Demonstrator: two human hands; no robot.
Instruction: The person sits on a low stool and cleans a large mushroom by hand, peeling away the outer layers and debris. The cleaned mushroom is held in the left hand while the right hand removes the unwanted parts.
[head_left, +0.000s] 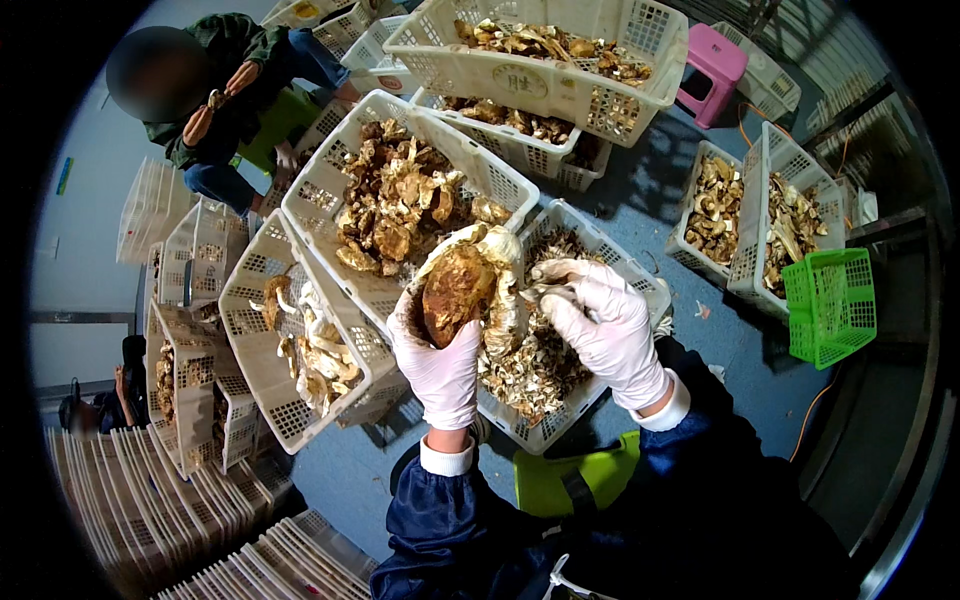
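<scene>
My left hand (439, 371), in a stained white glove, holds up a large mushroom (459, 292) with a brown, rough cap and pale, thick, folded flesh around it. My right hand (611, 322), gloved too, is just right of the mushroom with its thumb and fingertips drawn together. Whether something small is pinched there is hard to make out. Below both hands stands a white plastic crate (651, 291) full of small pale and brown mushroom trimmings (536, 382). Beyond the mushroom, a larger white crate (319, 251) holds a heap of brown mushrooms (405, 187).
At left, a tilted crate (281, 427) holds paler mushrooms. Filled crates (450, 56) are stacked ahead; others (742, 262) stand right, beside a green basket (832, 307). A pink stool (712, 71) is behind. A seated co-worker (225, 82) handles a mushroom. Nested crates (150, 495) stand lower left.
</scene>
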